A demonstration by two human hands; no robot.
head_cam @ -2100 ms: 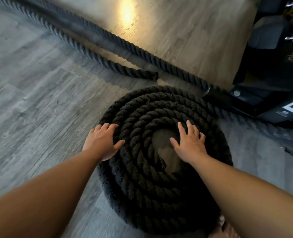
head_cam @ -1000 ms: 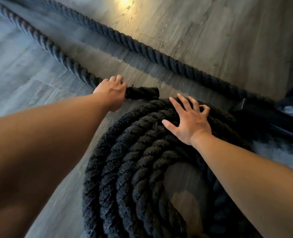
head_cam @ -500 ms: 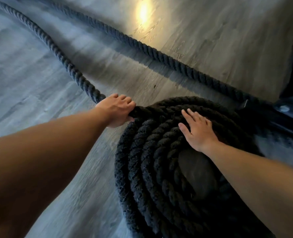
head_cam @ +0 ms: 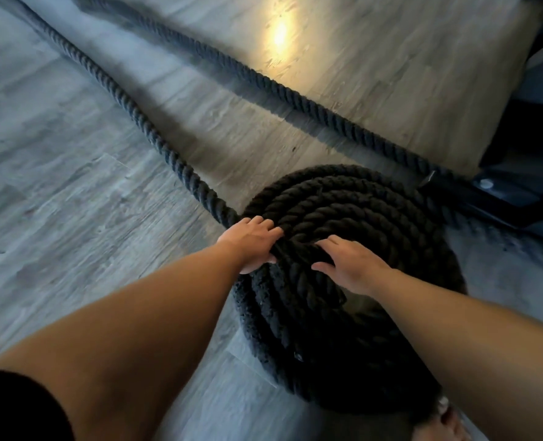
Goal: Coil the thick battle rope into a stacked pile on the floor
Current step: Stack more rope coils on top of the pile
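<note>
The thick black battle rope lies partly wound into a round stacked coil (head_cam: 352,224) on the grey wood floor. A loose strand (head_cam: 155,144) runs from the coil's left edge away to the upper left. A second strand (head_cam: 298,97) stretches from upper left toward the black base at the right. My left hand (head_cam: 251,241) grips the rope end on the coil's upper left rim. My right hand (head_cam: 349,265) rests beside it on the top turns, fingers spread and curled over the rope. The middle of the coil is hidden by my right forearm.
A black equipment base (head_cam: 518,198) stands at the right, touching the far strand. A bright light patch (head_cam: 279,33) reflects off the floor at the top. My foot (head_cam: 445,421) shows at the bottom right by the coil.
My left hand took the rope end off the floor and brought it onto the coil's rim. My right hand slid left across the top turns to meet it.
</note>
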